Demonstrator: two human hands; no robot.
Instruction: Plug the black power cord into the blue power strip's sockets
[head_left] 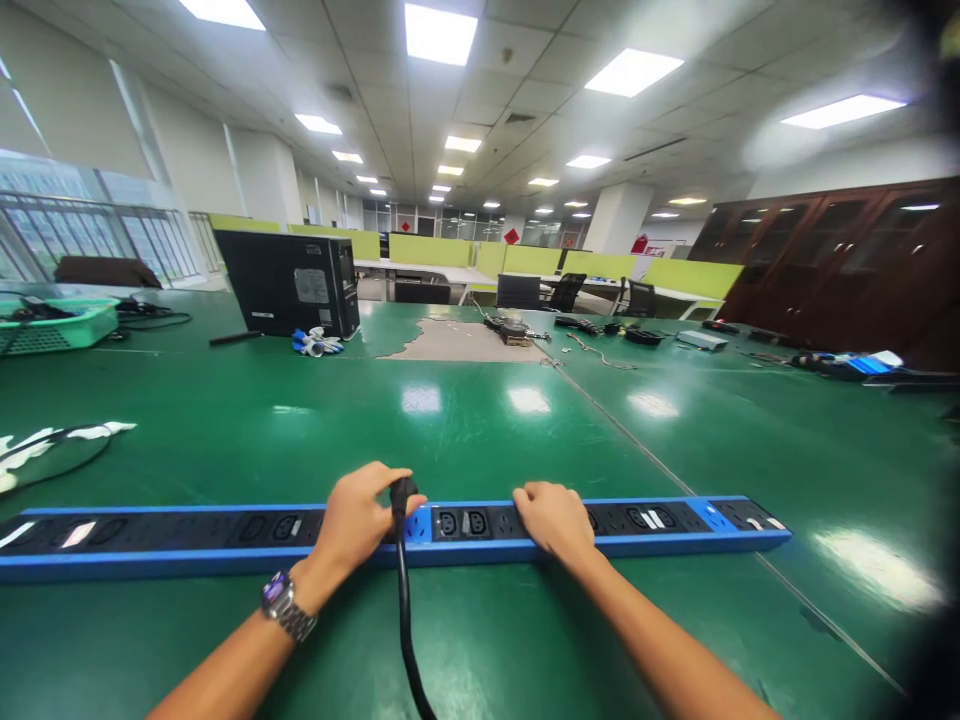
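A long blue and black power strip (247, 562) with rows of sockets lies across the green table in front of me. My left hand (358, 515) is closed around a black power plug (403, 492), holding it over the strip beside a blue socket section. From the plug a thick black cable (406, 620) hangs down toward the bottom edge. Whether the plug's pins are in a socket is hidden. My right hand (555, 518) is wrapped over the strip right of the middle, its fingers curled over the far edge.
A black computer case (289, 283) stands at the back left, with blue and white gloves (316, 342) before it. At far left are a green basket (64, 328) and a white cloth-like piece (67, 438). Electronic parts and cables lie along the back right of the table (360, 430).
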